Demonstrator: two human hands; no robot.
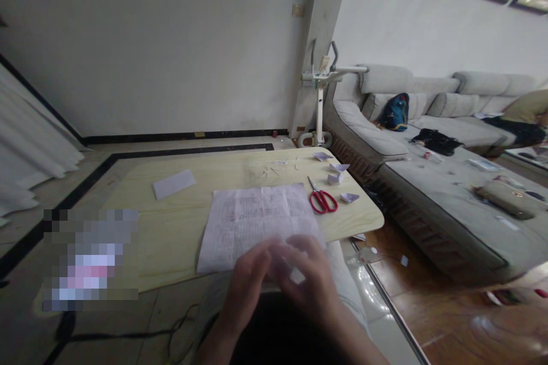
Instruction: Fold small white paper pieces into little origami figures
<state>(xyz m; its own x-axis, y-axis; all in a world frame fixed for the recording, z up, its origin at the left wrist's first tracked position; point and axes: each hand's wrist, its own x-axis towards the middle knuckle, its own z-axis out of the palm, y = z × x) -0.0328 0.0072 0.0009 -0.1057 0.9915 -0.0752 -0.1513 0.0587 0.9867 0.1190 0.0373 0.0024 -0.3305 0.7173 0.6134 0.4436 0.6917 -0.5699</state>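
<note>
My left hand (252, 262) and my right hand (306, 262) meet over the near edge of the table, fingers bent inward and blurred. A small pale patch (297, 276) shows between them; whether it is folded paper I cannot make out. Just beyond my hands lies a large creased printed sheet (257, 217), its near edge partly hidden by them. Red-handled scissors (323, 199) rest to its right, blades pointing away. Several small folded paper shapes (350, 198) stand along the table's right side.
The pale wooden table (171, 234) also carries a white folded paper (174, 183) and thin paper strips (270, 171). A blurred-out patch covers its left end. To the right stands a grey sofa (449, 199) with a blue backpack (396, 112); a person (526, 117) is farther along it.
</note>
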